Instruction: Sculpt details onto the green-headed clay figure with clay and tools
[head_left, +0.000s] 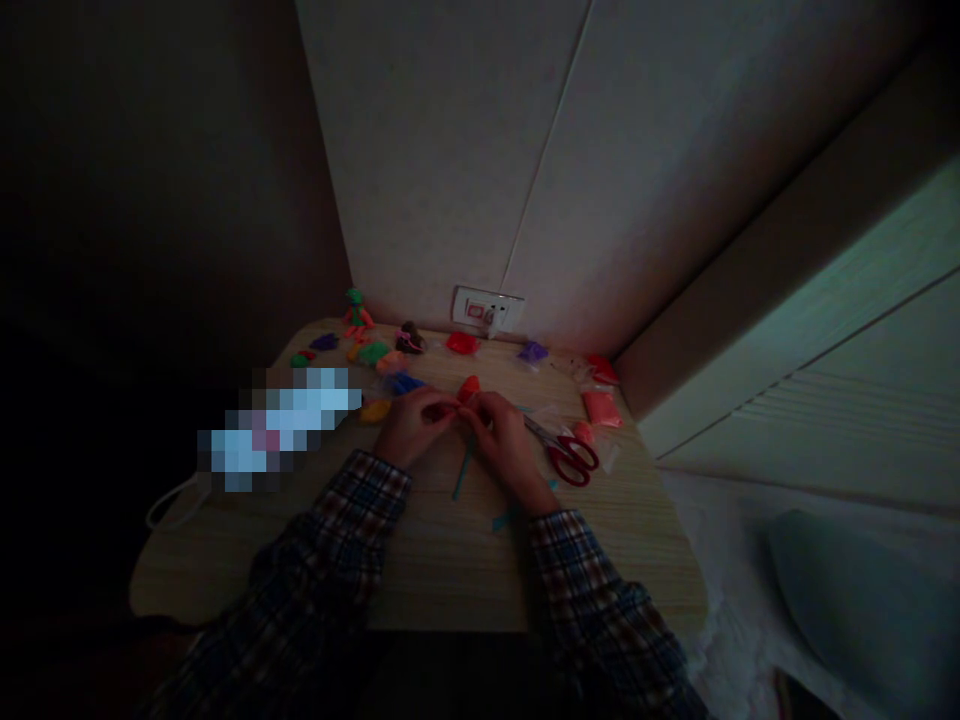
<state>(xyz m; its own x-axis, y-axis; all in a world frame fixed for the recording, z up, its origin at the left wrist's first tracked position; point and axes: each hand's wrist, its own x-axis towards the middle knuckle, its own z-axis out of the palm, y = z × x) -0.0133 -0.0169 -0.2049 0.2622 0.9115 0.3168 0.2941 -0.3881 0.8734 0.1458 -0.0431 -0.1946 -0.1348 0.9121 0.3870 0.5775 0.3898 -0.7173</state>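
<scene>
Both forearms (592, 590) angle inward in plaid sleeves (319, 560); the left hand (412, 428) and right hand (504, 445) come together, palms down, fingers (483, 416) curled, fingertips close.

Dark plaid sleeves (319, 560) in blue, brown, white

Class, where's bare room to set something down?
The table shows bare wood in front, between the left sleeve and right sleeve, and right of the right sleeve, nearer than the scissors. Its back is crowded, from the small figure to the red packet.
</scene>
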